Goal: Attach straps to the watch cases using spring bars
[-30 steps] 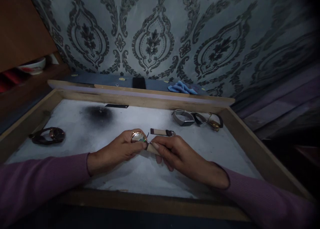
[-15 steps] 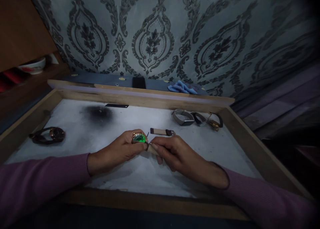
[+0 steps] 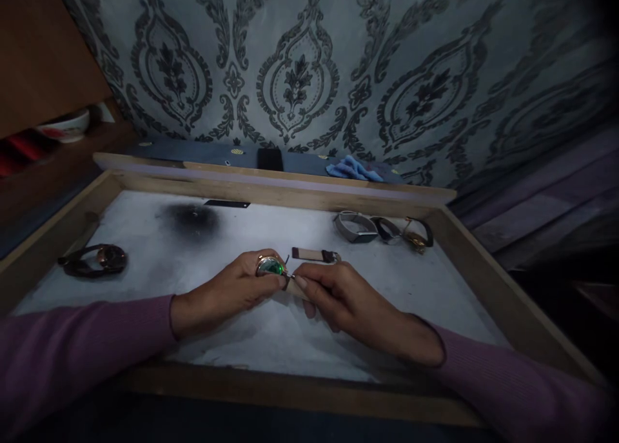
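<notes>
Near the middle of the shallow tray, my left hand (image 3: 236, 285) is closed on a round watch case (image 3: 270, 267), back side or face shown with a green gleam. My right hand (image 3: 345, 298) pinches at a pale watch strap (image 3: 296, 288) joined to or touching the case's right side. A small thin metal part shows at its fingertips, too small to name. Just beyond the hands a separate strap piece (image 3: 312, 255), beige with dark ends and a buckle, lies flat on the white surface.
The wooden tray (image 3: 271, 184) holds a dark watch (image 3: 112, 258) at left, a black blade-like strip (image 3: 227, 204) at the back, and a grey-banded watch (image 3: 355, 227) with two more at back right. Behind its rim lie a blue cloth (image 3: 355, 169) and a black object (image 3: 269, 160).
The green gleam on the watch case has become smaller and dimmer. Both hands keep nearly the same place and hold.
</notes>
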The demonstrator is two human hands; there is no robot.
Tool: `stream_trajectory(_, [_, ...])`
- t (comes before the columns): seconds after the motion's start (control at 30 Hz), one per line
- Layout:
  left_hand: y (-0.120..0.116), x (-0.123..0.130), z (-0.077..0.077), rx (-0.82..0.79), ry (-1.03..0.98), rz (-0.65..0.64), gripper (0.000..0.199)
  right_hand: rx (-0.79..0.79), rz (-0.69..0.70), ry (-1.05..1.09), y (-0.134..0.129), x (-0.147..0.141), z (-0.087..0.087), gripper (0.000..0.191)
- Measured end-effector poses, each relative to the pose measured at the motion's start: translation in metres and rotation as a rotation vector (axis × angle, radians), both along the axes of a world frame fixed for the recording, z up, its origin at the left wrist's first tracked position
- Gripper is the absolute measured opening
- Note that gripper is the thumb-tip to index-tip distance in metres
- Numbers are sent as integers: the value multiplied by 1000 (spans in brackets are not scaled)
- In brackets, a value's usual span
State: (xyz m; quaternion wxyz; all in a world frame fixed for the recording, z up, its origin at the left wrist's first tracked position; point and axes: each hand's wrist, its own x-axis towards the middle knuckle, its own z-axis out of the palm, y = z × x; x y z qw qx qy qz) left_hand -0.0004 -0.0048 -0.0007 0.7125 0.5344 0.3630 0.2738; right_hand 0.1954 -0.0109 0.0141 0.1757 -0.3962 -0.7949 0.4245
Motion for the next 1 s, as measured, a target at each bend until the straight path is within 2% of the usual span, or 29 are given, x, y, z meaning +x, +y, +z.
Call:
stream_trajectory(0.2, [0, -1, -3, 15, -18, -7, 14, -30, 17, 28, 0, 0, 1, 31])
stream_trajectory(0.47, [0, 0, 2, -1, -10, -6, 16, -46, 14, 29, -1, 1, 0, 30])
stream_trajectory(1.0, [0, 1, 4, -22, -3, 13, 17, -128, 3, 39, -1, 3, -1, 29])
